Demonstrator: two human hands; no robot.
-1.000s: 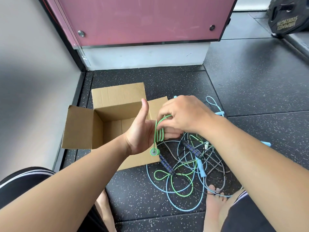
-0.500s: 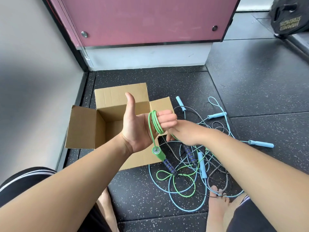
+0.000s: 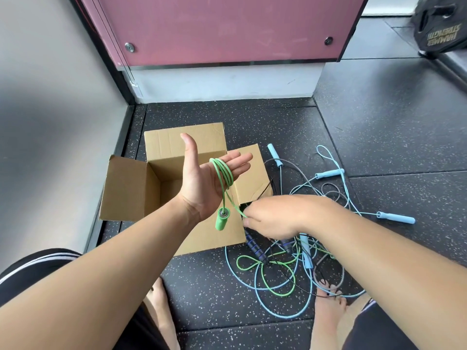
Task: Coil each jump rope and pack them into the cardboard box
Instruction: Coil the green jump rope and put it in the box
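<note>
Right hand (image 3: 275,215) lower on green rope (image 3: 222,219), tangled ropes (image 3: 307,256) beside cardboard box (image 3: 126,188)

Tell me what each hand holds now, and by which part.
Right hand pinches the green jump rope by its cord, just below the loops. Left hand grips nothing: the loops hang round its straight fingers.

Cardboard box (image 3: 126,188) sits left of the tangled jump ropes (image 3: 255,247); weight plate (image 3: 439,29) far behind, right.

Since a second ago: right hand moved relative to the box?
Yes. The right hand has dropped from over the right flap of the cardboard box toward the person, now by its near right corner, pinching the green rope.
</note>
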